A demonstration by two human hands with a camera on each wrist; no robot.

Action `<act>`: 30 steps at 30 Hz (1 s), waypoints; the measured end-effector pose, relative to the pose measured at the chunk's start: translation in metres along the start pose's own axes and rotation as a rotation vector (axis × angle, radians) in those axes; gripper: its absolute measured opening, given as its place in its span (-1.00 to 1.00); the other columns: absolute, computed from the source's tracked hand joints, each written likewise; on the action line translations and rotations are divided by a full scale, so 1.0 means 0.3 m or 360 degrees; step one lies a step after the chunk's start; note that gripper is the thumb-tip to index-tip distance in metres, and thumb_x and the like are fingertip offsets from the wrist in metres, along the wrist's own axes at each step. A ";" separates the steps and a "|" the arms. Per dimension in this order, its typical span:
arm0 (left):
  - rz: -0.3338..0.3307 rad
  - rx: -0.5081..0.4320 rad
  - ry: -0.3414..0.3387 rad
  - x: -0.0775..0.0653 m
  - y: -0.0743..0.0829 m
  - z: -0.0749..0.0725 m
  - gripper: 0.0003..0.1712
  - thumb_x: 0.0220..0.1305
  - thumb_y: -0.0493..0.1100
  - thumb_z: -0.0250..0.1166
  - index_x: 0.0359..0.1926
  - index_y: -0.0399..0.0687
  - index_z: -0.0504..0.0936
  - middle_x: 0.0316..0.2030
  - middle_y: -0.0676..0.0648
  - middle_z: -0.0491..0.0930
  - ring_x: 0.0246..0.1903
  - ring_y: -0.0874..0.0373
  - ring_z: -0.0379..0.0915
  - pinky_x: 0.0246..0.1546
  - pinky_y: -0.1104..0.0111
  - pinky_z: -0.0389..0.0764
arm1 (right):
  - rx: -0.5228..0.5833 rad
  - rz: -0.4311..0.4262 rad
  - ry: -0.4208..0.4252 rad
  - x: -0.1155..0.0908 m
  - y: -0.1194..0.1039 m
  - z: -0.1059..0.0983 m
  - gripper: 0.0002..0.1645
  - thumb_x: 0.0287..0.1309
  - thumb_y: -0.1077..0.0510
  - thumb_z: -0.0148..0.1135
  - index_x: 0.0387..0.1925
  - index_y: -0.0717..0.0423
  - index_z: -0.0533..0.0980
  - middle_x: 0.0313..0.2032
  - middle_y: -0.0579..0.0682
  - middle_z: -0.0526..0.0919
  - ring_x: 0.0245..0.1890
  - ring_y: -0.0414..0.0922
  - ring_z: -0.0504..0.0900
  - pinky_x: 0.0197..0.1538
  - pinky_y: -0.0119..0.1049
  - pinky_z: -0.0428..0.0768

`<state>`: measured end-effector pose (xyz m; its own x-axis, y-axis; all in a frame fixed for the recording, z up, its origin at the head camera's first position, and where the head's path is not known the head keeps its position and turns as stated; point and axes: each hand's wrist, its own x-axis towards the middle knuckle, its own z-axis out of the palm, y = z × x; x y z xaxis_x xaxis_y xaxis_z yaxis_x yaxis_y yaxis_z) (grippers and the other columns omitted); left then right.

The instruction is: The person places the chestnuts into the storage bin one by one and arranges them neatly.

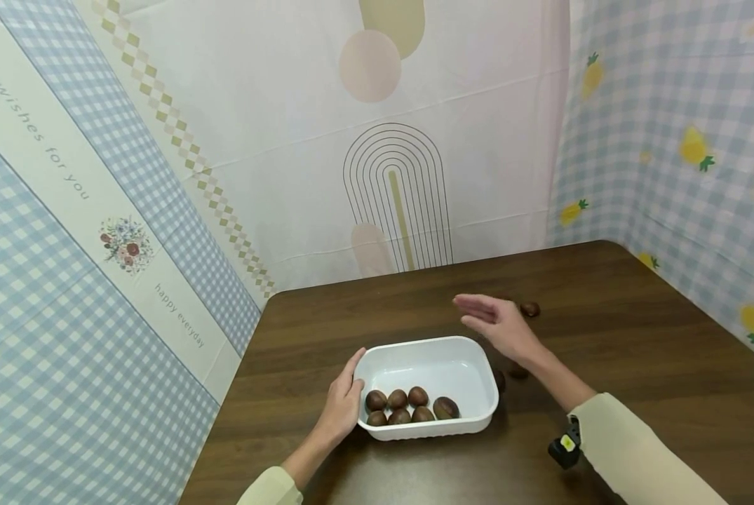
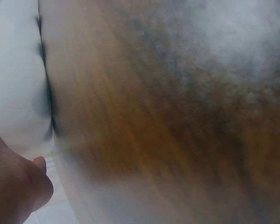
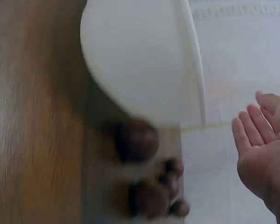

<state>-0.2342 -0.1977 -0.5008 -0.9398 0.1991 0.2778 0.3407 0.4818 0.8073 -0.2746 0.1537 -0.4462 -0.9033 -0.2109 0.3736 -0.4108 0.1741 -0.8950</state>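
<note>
A white rectangular dish (image 1: 455, 372) stands on the table with several brown chestnuts (image 1: 422, 414) gathered along its near side. My left hand (image 1: 341, 403) grips the dish's left end, thumb at the rim and fingers along the outside; the left wrist view shows only part of this hand (image 2: 21, 186) beside the white wall. Above the table, past the dish's back right corner, my right hand (image 1: 506, 330) holds nothing, its fingers extended. In the right wrist view that hand (image 3: 270, 149) is apart from the dish, and several loose chestnuts (image 3: 151, 198) lie beside the dish.
On the dark wooden table (image 1: 326, 308), one loose chestnut (image 1: 530, 309) lies beyond my right hand. Others, partly hidden by the dish and my forearm, sit close to the dish's right end. Patterned cloths (image 1: 275, 175) hang behind and at both sides.
</note>
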 end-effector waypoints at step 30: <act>-0.0015 0.0001 -0.0005 0.001 -0.003 -0.004 -0.31 0.48 -0.44 -0.04 0.59 -0.16 0.32 0.52 -0.24 0.36 0.45 -0.22 0.32 0.43 -0.11 0.33 | -0.0165 0.0434 0.0123 -0.272 0.183 -0.205 -0.23 0.49 0.05 0.31 0.50 0.40 0.32 0.39 0.38 0.48 0.37 0.29 0.49 0.05 -0.58 0.56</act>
<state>-0.2348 -0.1992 -0.5008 -0.9428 0.1975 0.2688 0.3322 0.4840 0.8096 -0.2312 0.2397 -0.5106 -0.9871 -0.0700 0.1440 -0.1588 0.3125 -0.9366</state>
